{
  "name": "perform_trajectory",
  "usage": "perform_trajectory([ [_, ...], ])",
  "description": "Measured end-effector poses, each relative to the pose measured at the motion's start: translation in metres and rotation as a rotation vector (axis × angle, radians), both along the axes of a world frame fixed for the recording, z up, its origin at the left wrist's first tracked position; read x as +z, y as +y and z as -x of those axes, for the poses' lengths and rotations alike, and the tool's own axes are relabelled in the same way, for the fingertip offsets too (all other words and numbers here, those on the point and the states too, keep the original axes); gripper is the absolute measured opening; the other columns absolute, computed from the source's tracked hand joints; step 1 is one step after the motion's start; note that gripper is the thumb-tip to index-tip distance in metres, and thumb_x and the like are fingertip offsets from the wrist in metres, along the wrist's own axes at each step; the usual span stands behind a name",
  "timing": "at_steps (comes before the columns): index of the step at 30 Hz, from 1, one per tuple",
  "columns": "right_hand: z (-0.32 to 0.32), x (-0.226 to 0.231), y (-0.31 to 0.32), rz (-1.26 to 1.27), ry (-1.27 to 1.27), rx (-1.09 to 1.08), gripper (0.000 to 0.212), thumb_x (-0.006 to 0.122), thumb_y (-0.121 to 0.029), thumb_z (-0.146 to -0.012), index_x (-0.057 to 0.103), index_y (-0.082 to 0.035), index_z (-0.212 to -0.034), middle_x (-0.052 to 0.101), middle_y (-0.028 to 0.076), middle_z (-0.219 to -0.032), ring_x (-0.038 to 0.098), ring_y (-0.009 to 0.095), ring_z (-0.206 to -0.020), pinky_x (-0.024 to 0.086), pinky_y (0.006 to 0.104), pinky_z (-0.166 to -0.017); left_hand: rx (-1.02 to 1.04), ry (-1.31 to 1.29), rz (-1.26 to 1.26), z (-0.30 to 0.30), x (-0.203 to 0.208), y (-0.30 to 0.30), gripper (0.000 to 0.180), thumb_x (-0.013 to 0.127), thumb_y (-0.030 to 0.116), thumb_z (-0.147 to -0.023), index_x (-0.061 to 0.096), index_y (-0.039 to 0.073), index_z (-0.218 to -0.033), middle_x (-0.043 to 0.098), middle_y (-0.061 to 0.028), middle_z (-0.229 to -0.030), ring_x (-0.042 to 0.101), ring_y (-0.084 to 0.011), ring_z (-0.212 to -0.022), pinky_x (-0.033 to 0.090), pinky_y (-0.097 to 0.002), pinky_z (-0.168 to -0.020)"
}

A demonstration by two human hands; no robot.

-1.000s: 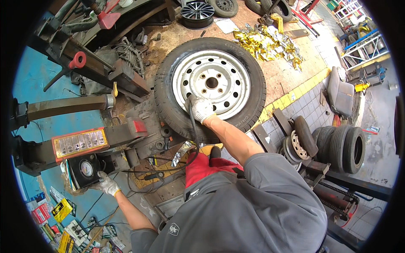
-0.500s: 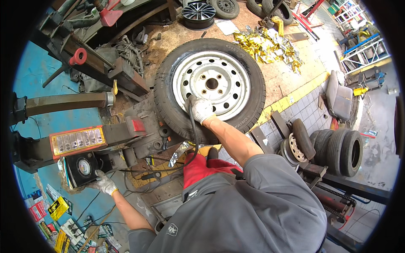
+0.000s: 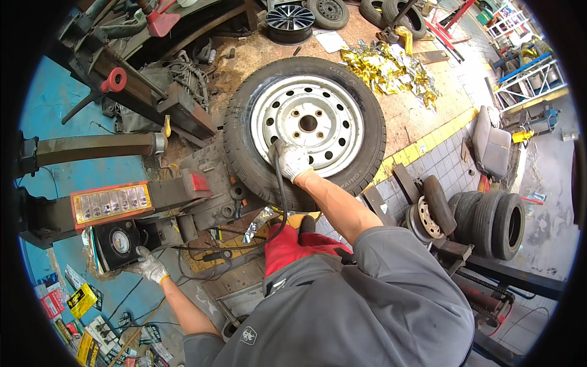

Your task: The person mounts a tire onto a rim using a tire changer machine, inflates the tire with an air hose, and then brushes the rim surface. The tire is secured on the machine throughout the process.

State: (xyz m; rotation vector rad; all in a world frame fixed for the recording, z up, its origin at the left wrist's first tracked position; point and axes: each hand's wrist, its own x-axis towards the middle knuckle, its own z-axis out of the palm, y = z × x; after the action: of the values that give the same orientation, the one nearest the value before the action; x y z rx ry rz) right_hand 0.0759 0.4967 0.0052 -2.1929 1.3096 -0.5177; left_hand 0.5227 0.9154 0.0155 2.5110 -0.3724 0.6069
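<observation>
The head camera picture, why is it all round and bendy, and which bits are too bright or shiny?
Head view: the fisheye lens bends straight edges near the dark rim; also in head view, strong light whitens the floor at upper right, and the gold foil glints; in head view, the wheel and gloved right hand look fairly clear.

My brown floor (image 3: 411, 124) has a yellow stripe (image 3: 445, 131) along its right edge — grey tiles (image 3: 437, 160) beyond. Bright light (image 3: 469, 79) hits both.

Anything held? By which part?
Right hand: the hose, by its end at the wheel. Left hand is at the gauge's lower right corner; grip unclear.
</observation>
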Motion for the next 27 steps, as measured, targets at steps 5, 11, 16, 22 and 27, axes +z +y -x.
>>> perform_trajectory([
  [5, 0.001, -0.012, -0.002, 0.106, -0.090, -0.026, 0.019, 0.065, -0.026, -0.096, 0.072, -0.010, -0.090, 0.072, 0.023, -0.072, 0.073, 0.044, -0.068, 0.057, 0.0555, -0.067, 0.046, 0.065, 0.003, 0.013, 0.015, -0.015, 0.131, 0.073, 0.065, -0.094, -0.005, -0.012, -0.167, 0.008, -0.0370, -0.174, 0.031, -0.0474, -0.158, 0.033, -0.0502, -0.130],
  [11, -0.001, -0.013, -0.001, 0.081, -0.036, -0.047, 0.019, 0.066, -0.027, -0.094, 0.073, -0.010, -0.090, 0.074, 0.022, -0.079, 0.075, 0.042, -0.077, 0.058, 0.0530, -0.075, 0.001, -0.013, 0.040, 0.001, -0.001, -0.004, 0.126, 0.077, 0.053, -0.096, -0.006, -0.009, -0.168, 0.010, -0.0329, -0.175, 0.029, -0.0430, -0.160, 0.032, -0.0485, -0.131],
  [16, 0.000, -0.011, -0.002, 0.042, 0.021, -0.053, 0.020, 0.066, -0.028, -0.094, 0.074, -0.010, -0.090, 0.075, 0.022, -0.084, 0.076, 0.041, -0.083, 0.058, 0.0520, -0.079, -0.013, -0.013, 0.041, -0.002, -0.004, -0.006, 0.127, 0.077, 0.054, -0.096, -0.007, -0.009, -0.168, 0.010, -0.0335, -0.175, 0.028, -0.0426, -0.160, 0.031, -0.0480, -0.132],
  [22, -0.001, -0.018, -0.003, 0.088, 0.003, -0.051, 0.020, 0.065, -0.026, -0.095, 0.073, -0.009, -0.089, 0.074, 0.023, -0.081, 0.075, 0.043, -0.080, 0.058, 0.0528, -0.076, -0.001, -0.043, -0.022, -0.001, -0.002, -0.004, 0.129, 0.074, 0.060, -0.096, -0.008, -0.010, -0.167, 0.007, -0.0349, -0.175, 0.022, -0.0453, -0.162, 0.029, -0.0489, -0.132],
  [27, -0.001, -0.016, -0.003, 0.067, 0.013, -0.060, 0.019, 0.065, -0.026, -0.094, 0.073, -0.010, -0.089, 0.074, 0.022, -0.081, 0.075, 0.042, -0.080, 0.058, 0.0528, -0.076, -0.037, 0.021, 0.049, 0.005, 0.003, -0.009, 0.129, 0.073, 0.062, -0.096, -0.007, -0.011, -0.167, 0.006, -0.0364, -0.174, 0.020, -0.0477, -0.162, 0.026, -0.0515, -0.133],
])
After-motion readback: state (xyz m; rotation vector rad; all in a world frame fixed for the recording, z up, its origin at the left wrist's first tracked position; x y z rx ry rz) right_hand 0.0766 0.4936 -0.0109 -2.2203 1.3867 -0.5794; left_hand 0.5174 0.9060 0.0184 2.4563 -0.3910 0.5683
